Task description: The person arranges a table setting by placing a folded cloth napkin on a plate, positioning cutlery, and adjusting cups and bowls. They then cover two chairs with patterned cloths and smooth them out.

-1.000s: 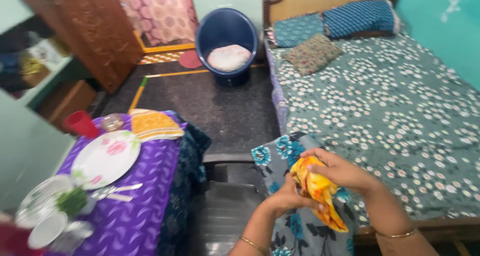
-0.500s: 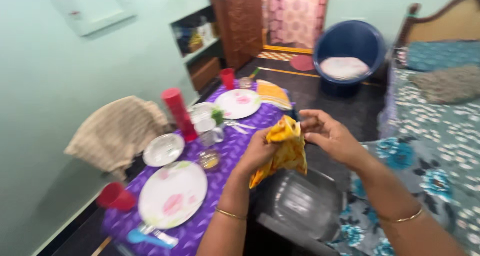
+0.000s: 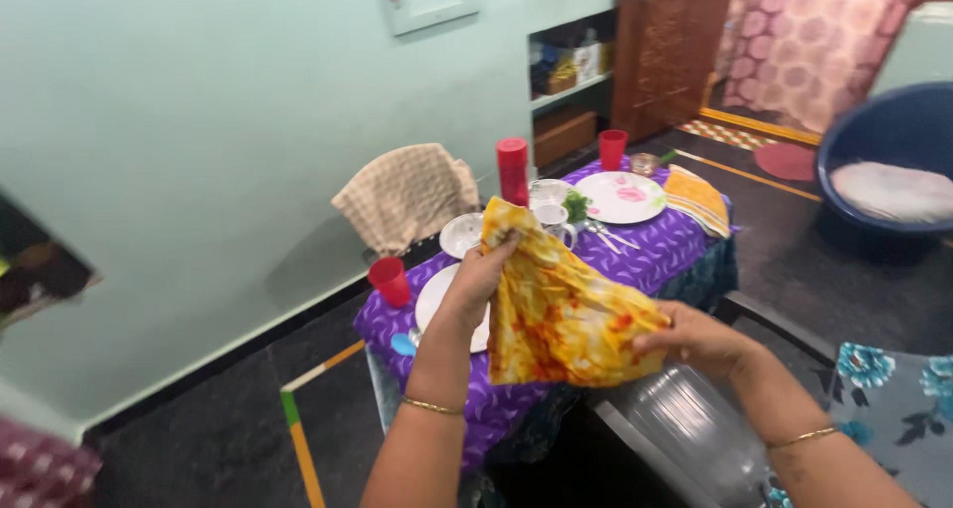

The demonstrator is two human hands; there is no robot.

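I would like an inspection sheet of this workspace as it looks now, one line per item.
Surface: small table under a purple patterned cover.
Job's things: yellow cloth with red marks, spread open between both hands above the table's near end.
Clutter: two flowered plates, small plate, red cups, tall red tumbler, folded yellow napkin, cutlery.
Grippers: left hand pinches the cloth's upper corner; right hand grips its lower edge.
Cables: nothing seen.
Surroundings: pale green wall, chair with beige towel, blue tub chair, wooden door, dark floor.
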